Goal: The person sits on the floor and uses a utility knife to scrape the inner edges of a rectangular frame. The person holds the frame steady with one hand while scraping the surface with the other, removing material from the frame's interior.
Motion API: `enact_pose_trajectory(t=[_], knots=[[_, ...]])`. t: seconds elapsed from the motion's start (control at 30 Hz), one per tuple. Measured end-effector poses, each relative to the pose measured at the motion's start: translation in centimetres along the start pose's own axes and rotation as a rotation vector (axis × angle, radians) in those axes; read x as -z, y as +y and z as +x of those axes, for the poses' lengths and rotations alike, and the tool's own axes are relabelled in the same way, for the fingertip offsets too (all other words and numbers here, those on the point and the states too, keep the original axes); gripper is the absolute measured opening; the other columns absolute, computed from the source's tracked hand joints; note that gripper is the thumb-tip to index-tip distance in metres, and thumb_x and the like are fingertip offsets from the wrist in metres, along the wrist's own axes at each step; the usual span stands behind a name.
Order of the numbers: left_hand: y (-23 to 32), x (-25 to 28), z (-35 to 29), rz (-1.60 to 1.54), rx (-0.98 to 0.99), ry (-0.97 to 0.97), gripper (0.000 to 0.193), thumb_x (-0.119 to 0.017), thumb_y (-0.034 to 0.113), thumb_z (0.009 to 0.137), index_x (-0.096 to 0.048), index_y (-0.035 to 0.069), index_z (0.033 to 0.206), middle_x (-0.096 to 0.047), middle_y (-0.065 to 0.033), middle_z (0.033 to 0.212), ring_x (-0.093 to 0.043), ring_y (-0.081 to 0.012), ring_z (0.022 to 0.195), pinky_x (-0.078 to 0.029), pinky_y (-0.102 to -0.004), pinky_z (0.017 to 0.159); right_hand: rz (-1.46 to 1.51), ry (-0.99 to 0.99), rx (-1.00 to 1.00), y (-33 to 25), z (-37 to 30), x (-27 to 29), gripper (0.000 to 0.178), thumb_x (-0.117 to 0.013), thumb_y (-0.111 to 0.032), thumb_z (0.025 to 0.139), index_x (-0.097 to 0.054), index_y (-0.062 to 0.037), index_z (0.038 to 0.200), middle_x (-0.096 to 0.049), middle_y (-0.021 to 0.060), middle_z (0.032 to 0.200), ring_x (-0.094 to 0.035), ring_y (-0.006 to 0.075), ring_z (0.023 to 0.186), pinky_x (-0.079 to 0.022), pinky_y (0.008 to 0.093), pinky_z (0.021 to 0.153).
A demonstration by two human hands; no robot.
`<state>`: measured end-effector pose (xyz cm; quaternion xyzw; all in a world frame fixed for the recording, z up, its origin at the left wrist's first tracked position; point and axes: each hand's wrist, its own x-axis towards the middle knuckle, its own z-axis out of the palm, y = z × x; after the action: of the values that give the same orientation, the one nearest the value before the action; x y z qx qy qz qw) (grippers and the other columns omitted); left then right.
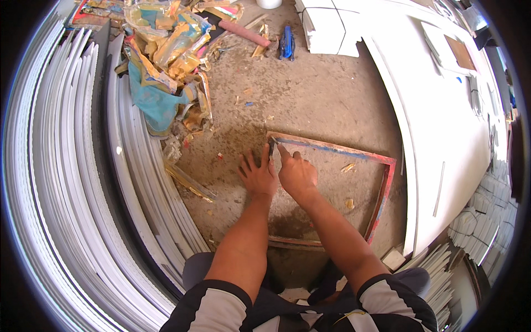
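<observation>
A rectangular wooden frame [336,148], stained red and blue, lies flat on the floor in front of me. My left hand [258,176] rests at its left side with the fingers spread, the index finger reaching up toward the far left corner. Just inside that corner is my right hand [298,174], its index finger stretched forward and the other fingers curled under. A small dark thing [271,145] shows at the corner by the fingertips, too small to name. My right palm is hidden, and my forearms cover part of the frame's near side.
Stacked white sheets [72,166] line the left. A heap of torn, paint-stained film [171,50] lies at the far left, beside a pinkish roll [244,33]. A blue object [286,43] lies farther off. Large white boards [442,122] stand along the right. Scraps dot the concrete floor [310,99].
</observation>
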<state>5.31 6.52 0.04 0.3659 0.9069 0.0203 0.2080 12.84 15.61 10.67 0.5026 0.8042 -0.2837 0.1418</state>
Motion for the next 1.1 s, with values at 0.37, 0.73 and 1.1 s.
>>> enact_pose_trajectory(t=[0.37, 0.73, 1.1], knots=[[0.1, 0.2, 0.0, 0.049, 0.001, -0.026, 0.054, -0.031, 0.049, 0.109, -0.022, 0.047, 0.163, -0.021, -0.0155, 0.17, -0.014, -0.0447, 0.156, -0.015, -0.0672, 0.122, -0.119, -0.097, 0.068, -0.3, 1.1, 1.3, 0.056, -0.057, -0.04, 0.1, -0.048, -0.0117, 0.148, -0.069, 0.0229, 0.115, -0.074, 0.0407, 0.097, -0.063, 0.0496, 0.079], [-0.3, -0.5, -0.1, 0.007, -0.001, -0.005, 0.053, -0.03, 0.049, 0.11, -0.019, 0.05, 0.162, -0.021, -0.0144, 0.17, -0.012, -0.0435, 0.157, -0.014, -0.0648, 0.124, 0.231, -0.06, -0.008, 1.4, 1.4, -2.5, 0.058, -0.059, -0.039, 0.099, -0.047, -0.0207, 0.153, -0.07, 0.0209, 0.114, -0.074, 0.041, 0.097, -0.061, 0.0536, 0.082], [0.0, -0.3, 0.2, 0.011, -0.009, -0.009, 0.053, -0.03, 0.049, 0.11, -0.02, 0.049, 0.162, -0.021, -0.0161, 0.17, -0.013, -0.0446, 0.157, -0.015, -0.0658, 0.123, -0.113, -0.09, 0.077, -0.4, 1.4, 1.4, 0.054, -0.059, -0.039, 0.099, -0.049, -0.016, 0.148, -0.069, 0.0204, 0.115, -0.074, 0.0389, 0.097, -0.063, 0.0493, 0.078]])
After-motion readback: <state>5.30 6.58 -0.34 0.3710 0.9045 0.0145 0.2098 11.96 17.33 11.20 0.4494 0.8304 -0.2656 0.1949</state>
